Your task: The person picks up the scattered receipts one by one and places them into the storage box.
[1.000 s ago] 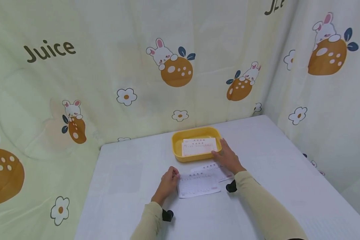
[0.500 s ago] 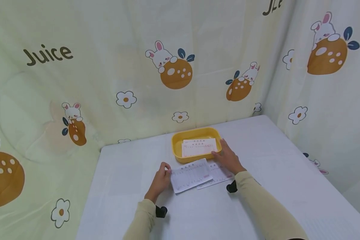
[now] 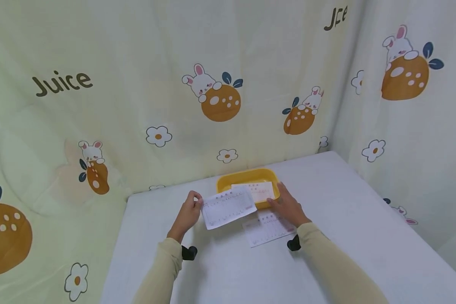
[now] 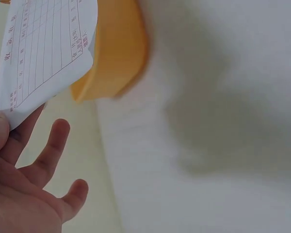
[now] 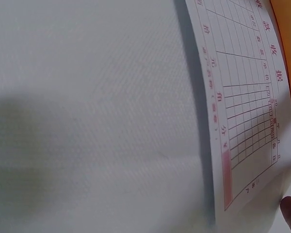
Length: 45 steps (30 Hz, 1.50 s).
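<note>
1. White slip (image 3: 228, 207) hangs in your left hand (image 3: 188, 213), pinched at its left edge, lifted over the surface (image 3: 346, 219) before the yellow tray (image 3: 224, 184).
2. Your right hand (image 3: 289, 207) lies flat, fingers straight, on another slip (image 3: 266, 228) beside the tray.
3. A third slip (image 3: 260, 190) sits in the tray.

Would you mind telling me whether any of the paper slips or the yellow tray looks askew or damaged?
Nothing looks damaged. The slip on the table lies slightly askew beside the yellow tray. The left hand holds another slip raised and tilted; the right hand rests by the tray.
</note>
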Motion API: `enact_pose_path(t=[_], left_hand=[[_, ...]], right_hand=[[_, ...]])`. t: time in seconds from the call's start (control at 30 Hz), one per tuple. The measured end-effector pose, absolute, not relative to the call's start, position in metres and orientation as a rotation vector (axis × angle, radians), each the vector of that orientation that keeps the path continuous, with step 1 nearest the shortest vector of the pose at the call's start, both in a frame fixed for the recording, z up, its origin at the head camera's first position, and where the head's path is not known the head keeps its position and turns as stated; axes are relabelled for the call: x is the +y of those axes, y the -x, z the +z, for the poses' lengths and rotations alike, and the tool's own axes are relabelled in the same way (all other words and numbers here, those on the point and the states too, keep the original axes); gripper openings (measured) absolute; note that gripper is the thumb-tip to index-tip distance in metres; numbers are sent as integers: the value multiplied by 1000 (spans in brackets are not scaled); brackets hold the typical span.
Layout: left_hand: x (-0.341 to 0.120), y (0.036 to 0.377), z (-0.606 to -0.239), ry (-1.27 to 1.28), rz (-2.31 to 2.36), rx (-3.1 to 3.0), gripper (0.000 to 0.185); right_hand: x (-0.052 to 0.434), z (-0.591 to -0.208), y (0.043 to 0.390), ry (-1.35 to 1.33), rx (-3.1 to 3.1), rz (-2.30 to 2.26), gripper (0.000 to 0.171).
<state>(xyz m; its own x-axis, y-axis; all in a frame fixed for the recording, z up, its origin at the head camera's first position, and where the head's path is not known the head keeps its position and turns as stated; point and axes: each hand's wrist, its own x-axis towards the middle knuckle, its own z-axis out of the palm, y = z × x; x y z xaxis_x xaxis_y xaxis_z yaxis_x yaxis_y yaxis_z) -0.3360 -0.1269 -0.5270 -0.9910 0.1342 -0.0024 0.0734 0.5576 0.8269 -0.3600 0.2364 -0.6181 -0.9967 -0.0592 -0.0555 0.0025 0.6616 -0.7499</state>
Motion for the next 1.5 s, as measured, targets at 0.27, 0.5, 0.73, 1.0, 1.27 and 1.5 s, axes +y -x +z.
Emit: enact_pose_path(t=[0.27, 0.5, 0.73, 1.0, 1.27, 1.5], left_hand=[[-119, 360, -468, -295, 1440, 2766, 9], [-110, 370, -431, -300, 1415, 2761, 12], [-96, 385, -412, -307, 1430, 2741, 15], [-83, 396, -407, -334, 1520, 2673, 15], [-78, 398, -431, -268, 1557, 2600, 14], [-64, 405, -442, -287, 1584, 2614, 14]], right_hand=[[236, -609, 358, 15, 2811, -1281, 91], [233, -618, 352, -9, 2776, -1307, 91], [233, -629, 354, -15, 2786, -1321, 92], [234, -624, 355, -37, 2805, -1306, 89], [226, -623, 349, -26, 2807, -1333, 87], [232, -623, 350, -14, 2834, -1312, 88]])
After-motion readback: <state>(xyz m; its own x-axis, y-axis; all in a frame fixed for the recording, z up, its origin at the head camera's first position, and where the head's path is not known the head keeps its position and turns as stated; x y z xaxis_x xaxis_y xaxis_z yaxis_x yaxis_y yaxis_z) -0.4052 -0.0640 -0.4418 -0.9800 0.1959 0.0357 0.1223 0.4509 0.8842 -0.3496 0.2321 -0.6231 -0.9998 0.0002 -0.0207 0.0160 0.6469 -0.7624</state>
